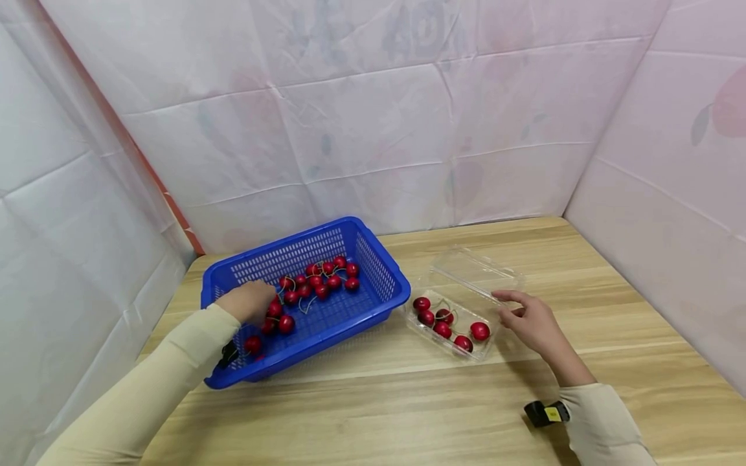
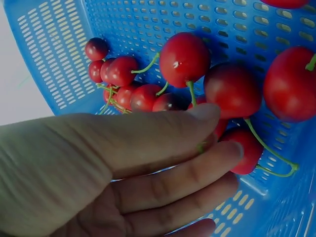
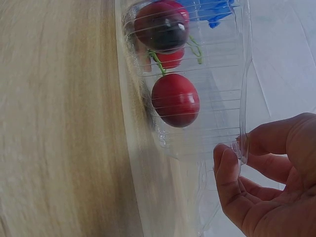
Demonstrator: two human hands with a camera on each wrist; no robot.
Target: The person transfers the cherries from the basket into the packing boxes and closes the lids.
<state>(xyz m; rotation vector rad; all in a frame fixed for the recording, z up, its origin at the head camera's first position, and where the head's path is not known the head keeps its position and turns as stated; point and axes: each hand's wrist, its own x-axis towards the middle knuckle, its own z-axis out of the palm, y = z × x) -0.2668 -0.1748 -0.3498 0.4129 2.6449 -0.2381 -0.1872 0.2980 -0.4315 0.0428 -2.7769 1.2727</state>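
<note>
My left hand (image 1: 252,302) reaches down into a blue plastic basket (image 1: 361,317) holding several red cherries (image 1: 315,281) with green stems. In the left wrist view, a cherry (image 2: 184,60) hangs at my thumb tip, its stem (image 2: 191,91) running behind the thumb and showing again between thumb and forefinger, which pinch it. My right hand (image 1: 533,321) pinches the rim at the near right corner of a clear plastic clamshell box (image 1: 451,353). Several cherries (image 3: 176,100) lie in the box, and its hinged lid (image 1: 472,268) is folded back toward the wall.
Basket and box stand side by side on a wood-grain table (image 1: 373,414). White printed sheeting (image 1: 373,129) rises behind the table and along both sides. A black strap device with a yellow label (image 1: 550,413) is on my right wrist.
</note>
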